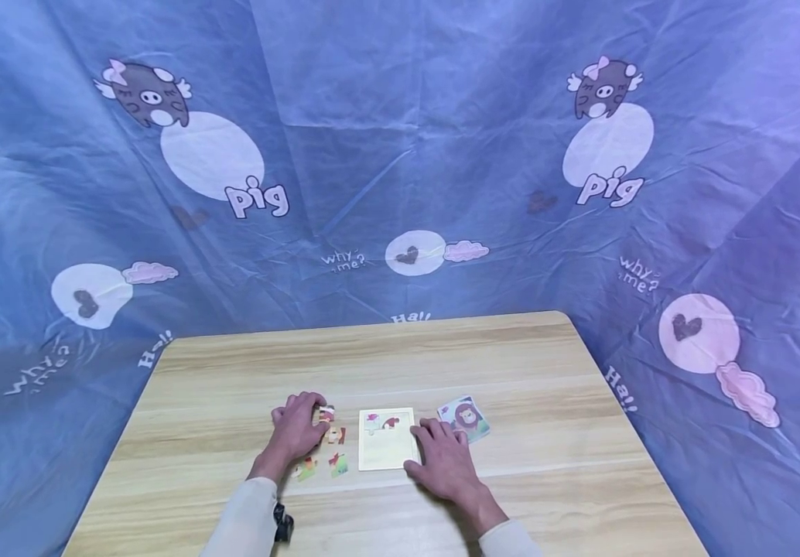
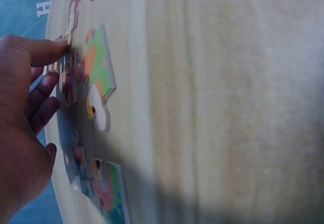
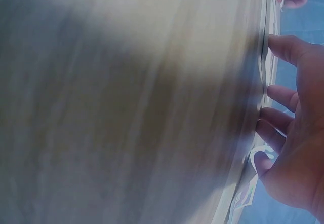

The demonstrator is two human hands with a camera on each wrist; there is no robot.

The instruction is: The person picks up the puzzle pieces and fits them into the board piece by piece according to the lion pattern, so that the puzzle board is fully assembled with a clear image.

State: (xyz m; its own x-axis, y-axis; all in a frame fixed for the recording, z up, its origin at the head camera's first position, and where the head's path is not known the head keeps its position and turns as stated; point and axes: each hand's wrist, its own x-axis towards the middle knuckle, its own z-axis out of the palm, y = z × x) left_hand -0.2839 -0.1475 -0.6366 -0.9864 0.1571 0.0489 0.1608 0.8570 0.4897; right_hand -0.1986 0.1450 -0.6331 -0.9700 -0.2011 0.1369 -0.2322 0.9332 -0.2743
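Observation:
My left hand (image 1: 298,428) is over a group of loose jigsaw puzzle pieces, left of a pale puzzle tray (image 1: 386,456). Its thumb and index finger pinch a puzzle piece (image 1: 326,414), and the thumb (image 2: 48,51) shows against a piece's edge in the left wrist view. Part of that piece is hidden by the fingers. The tray holds a few fitted pieces (image 1: 391,423) along its top. My right hand (image 1: 445,463) rests at the tray's right edge, fingers spread and loosely bent. In the right wrist view its thumb (image 3: 287,46) touches the tray's side.
A square lion picture (image 1: 466,418) lies just beyond the right hand, partly under its fingers. Nearer the front are loose puzzle pieces, one with green and red (image 1: 338,464) and another (image 1: 305,469) by the left wrist. Blue printed cloth (image 1: 400,170) hangs behind the wooden table (image 1: 386,363).

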